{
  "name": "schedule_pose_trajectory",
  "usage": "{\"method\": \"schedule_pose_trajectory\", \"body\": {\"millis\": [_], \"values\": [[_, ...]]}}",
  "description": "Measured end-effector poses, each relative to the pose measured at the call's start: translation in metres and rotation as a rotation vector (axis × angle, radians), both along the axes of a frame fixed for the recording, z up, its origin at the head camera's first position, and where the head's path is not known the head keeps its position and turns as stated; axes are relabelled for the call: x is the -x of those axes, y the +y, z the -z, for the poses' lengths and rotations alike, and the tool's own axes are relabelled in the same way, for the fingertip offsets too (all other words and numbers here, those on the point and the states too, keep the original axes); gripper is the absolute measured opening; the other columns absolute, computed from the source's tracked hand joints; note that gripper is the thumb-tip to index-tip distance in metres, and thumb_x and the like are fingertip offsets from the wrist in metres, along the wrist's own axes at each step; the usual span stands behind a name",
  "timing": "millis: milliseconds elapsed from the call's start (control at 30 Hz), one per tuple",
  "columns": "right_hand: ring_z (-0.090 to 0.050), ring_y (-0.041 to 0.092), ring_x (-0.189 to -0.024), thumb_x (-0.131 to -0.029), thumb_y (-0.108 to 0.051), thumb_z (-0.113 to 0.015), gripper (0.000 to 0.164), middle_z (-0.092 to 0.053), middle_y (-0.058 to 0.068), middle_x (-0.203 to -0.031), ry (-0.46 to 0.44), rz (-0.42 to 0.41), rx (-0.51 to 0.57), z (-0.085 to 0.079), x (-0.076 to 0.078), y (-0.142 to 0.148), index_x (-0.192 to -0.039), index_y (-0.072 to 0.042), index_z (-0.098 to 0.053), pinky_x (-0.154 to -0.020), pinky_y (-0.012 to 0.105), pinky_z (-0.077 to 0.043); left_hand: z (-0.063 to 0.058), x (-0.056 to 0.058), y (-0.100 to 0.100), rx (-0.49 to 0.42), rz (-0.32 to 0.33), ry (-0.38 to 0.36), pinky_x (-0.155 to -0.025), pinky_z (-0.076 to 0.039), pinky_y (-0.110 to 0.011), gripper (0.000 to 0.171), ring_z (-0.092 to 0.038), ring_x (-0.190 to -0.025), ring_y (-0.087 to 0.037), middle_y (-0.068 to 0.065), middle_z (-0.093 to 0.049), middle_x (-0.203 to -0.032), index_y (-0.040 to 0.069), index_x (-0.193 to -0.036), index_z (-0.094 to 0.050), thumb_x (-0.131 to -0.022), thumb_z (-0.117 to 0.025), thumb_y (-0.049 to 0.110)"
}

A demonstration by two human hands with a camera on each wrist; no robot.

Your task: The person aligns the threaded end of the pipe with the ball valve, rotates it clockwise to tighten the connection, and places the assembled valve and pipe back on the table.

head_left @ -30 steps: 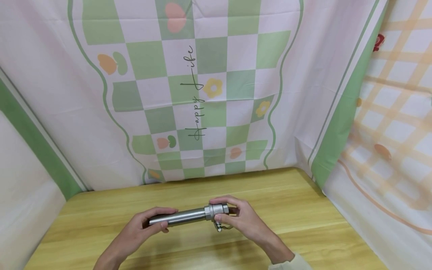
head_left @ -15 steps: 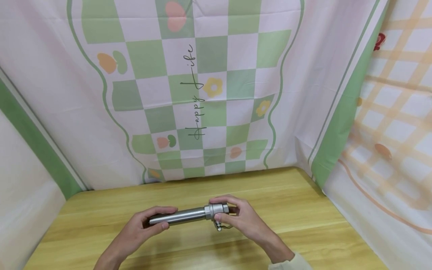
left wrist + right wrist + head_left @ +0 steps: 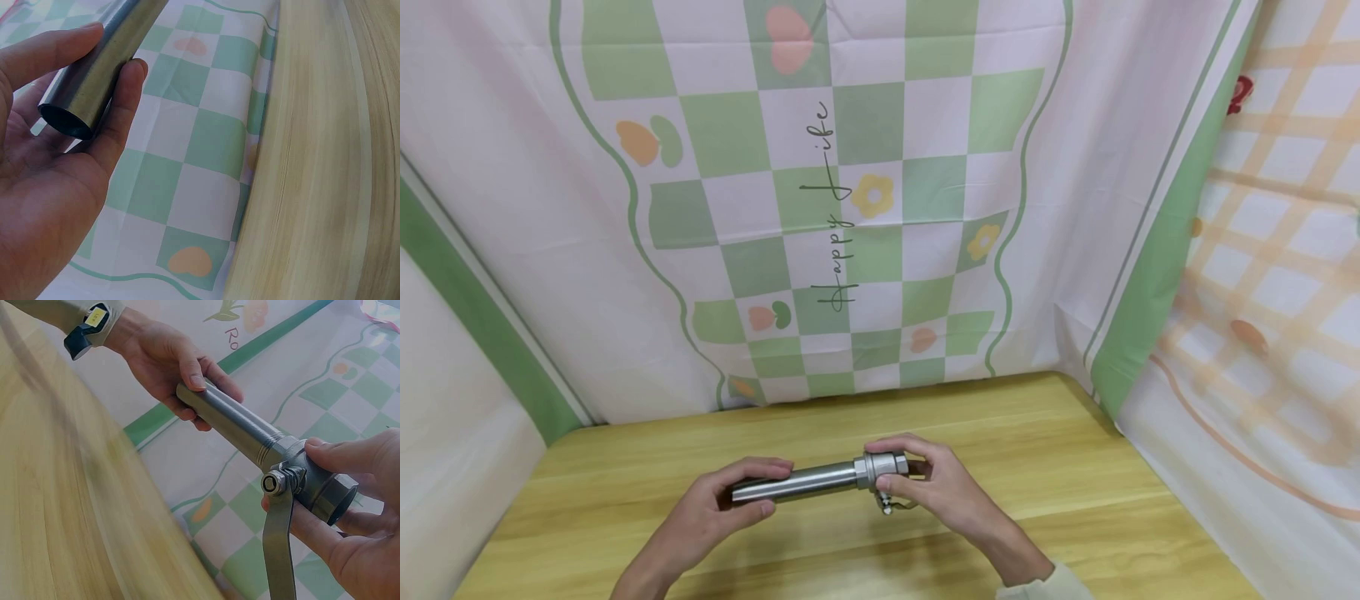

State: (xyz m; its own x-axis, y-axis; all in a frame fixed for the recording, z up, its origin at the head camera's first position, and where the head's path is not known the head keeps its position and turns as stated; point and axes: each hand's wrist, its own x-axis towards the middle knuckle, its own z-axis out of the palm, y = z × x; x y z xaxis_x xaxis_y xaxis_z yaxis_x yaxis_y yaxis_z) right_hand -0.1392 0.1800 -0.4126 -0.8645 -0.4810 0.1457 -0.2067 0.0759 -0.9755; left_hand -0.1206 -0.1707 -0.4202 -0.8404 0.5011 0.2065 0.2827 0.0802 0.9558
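A shiny steel pipe (image 3: pixel 812 481) is held up over the table, nearly level across the head view. My left hand (image 3: pixel 707 508) grips its plain end between thumb and fingers; the left wrist view shows that end of the pipe (image 3: pixel 87 94) as an open round mouth. On the pipe's other end sits a steel ball valve (image 3: pixel 882 471). My right hand (image 3: pixel 947 492) holds the valve body, thumb on the near side and fingers on the far side. In the right wrist view, threads show where pipe meets valve, and the flat lever handle (image 3: pixel 278 544) hangs down from the valve.
Beneath the hands is a wood-grain table (image 3: pixel 1037 442). A green-and-white checked curtain (image 3: pixel 865 250) hangs along its back edge. White cloth (image 3: pixel 467 358) rises at the left, and an orange-checked cloth (image 3: pixel 1285 275) at the right.
My left hand's fingers have shifted very slightly on the pipe. The right hand and the valve look the same.
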Motion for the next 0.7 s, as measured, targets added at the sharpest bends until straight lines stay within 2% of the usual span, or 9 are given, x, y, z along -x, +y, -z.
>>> {"method": "schedule_pose_trajectory", "body": {"millis": [267,700], "values": [[-0.070,0.030,-0.108,-0.105,-0.017,-0.075,0.043,-0.060,0.028,-0.144,0.002,-0.003,0.002,0.0003,-0.0001,-0.0003,-0.144,0.000,-0.067,-0.079,0.032,-0.065,0.0019,0.0003,0.0014,0.015,-0.027,0.040,-0.092,-0.063,-0.029,0.034,-0.071,-0.120,-0.019,-0.002,-0.068,-0.147,0.002,-0.137,-0.071,-0.104,-0.074,0.006],[-0.070,0.031,-0.109,-0.105,-0.016,-0.076,0.043,-0.059,0.028,-0.146,-0.004,-0.003,0.008,0.0001,-0.0002,-0.0007,-0.143,0.000,-0.067,-0.081,0.032,-0.065,0.0051,0.0020,0.0007,0.014,0.003,0.086,-0.095,-0.062,-0.028,0.026,-0.069,-0.123,-0.016,0.010,-0.067,-0.144,0.001,-0.129,-0.072,-0.102,-0.073,0.002]]}}
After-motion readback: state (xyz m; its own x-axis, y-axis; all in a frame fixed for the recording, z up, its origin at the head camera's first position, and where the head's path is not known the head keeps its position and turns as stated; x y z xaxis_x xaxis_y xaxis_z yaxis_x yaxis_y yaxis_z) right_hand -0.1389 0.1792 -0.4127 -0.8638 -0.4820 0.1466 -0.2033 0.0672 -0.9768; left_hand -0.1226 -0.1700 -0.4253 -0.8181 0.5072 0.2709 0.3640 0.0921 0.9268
